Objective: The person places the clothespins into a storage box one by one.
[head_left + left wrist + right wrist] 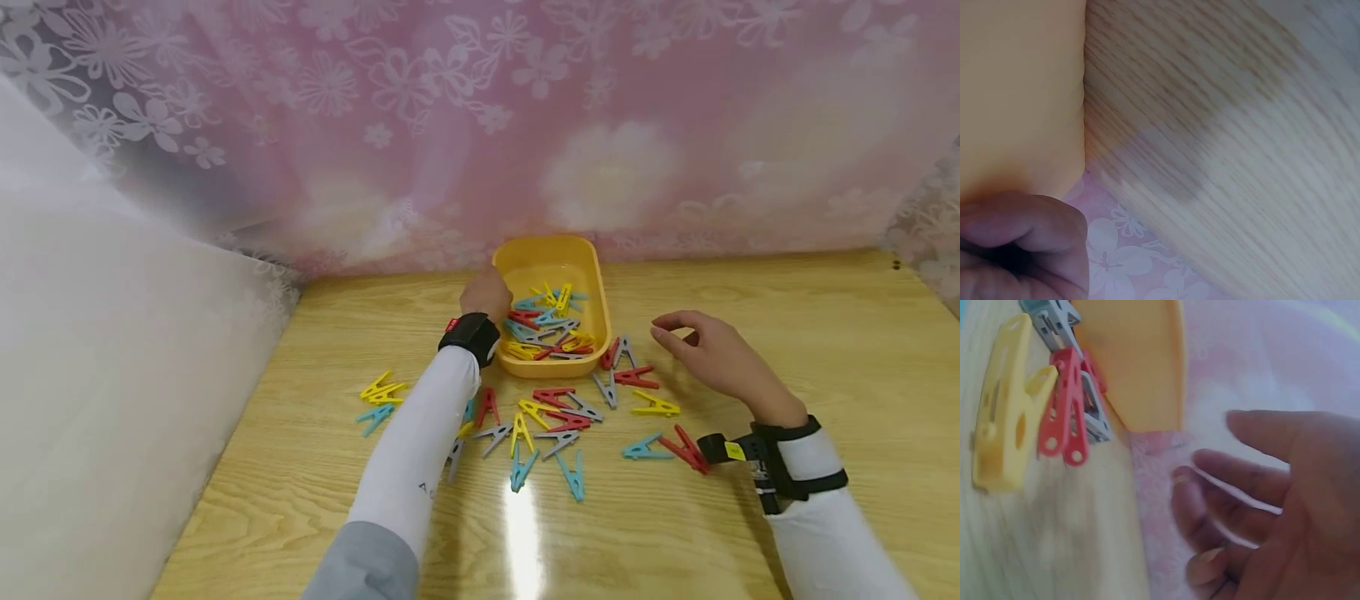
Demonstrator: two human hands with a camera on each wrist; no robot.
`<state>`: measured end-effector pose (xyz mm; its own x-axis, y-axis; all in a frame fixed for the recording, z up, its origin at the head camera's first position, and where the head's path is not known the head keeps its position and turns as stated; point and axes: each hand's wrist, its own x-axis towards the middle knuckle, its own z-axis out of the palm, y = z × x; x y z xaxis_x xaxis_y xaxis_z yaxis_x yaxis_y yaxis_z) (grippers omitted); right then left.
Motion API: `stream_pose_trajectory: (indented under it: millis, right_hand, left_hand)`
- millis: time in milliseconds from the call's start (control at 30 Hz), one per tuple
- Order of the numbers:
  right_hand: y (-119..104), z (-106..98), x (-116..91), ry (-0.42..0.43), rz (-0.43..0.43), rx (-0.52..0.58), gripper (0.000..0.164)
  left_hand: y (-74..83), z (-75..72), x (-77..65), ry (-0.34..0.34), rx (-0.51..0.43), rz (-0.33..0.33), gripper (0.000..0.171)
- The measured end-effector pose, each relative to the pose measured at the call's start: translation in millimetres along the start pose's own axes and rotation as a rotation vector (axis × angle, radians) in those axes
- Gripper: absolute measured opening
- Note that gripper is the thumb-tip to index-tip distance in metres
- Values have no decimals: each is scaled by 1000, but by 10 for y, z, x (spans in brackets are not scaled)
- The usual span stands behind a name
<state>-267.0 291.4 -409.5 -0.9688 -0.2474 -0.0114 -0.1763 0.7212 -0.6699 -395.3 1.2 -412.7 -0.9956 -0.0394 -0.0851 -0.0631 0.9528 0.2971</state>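
At the back of the wooden table, my left hand (pixel 486 296) grips the left rim of an orange-yellow plastic basket (pixel 602 308), its fingers curled at the edge. The left wrist view shows these curled fingers (pixel 1029 234) against the basket's outer wall (pixel 1022 94). Inside the basket lies a pile of clothespins (pixel 551 321) in yellow, red, blue and grey. To the basket's right, my right hand (pixel 708 354) hovers over the table with loosely bent fingers and nothing between them. A yellow clothespin (pixel 1000 412) and a red clothespin (pixel 1066 412) lie nearby in the right wrist view.
Loose clothespins (pixel 558 417) are scattered before the basket, several under or beside the left forearm. A small group with a blue clothespin (pixel 377 417) lies to the left. Beside the right wrist strap is a red clothespin (pixel 684 450). A pink floral cloth (pixel 465 150) hangs behind.
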Motion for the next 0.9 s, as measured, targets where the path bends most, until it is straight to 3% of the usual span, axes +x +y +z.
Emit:
stream_pose_trajectory:
  millis: [200,433,633,900]
  right_hand:
    - [-73,-69,-178,-164,28,-111,48]
    - [-162,-4,-403,-369,98,-192,44]
    - [-211,75,-470,-378,156,-258,45]
    - [-236,178,-537,-376,245,-323,44]
  left_hand:
    - [-59,-60,8,4,-9,-20,24]
    - [-66,-145,-19,12,-29,-34,20]
    - [-54,-136,-5,10,-52,-35,23]
    - [9,29,16,6,-42,-36,25]
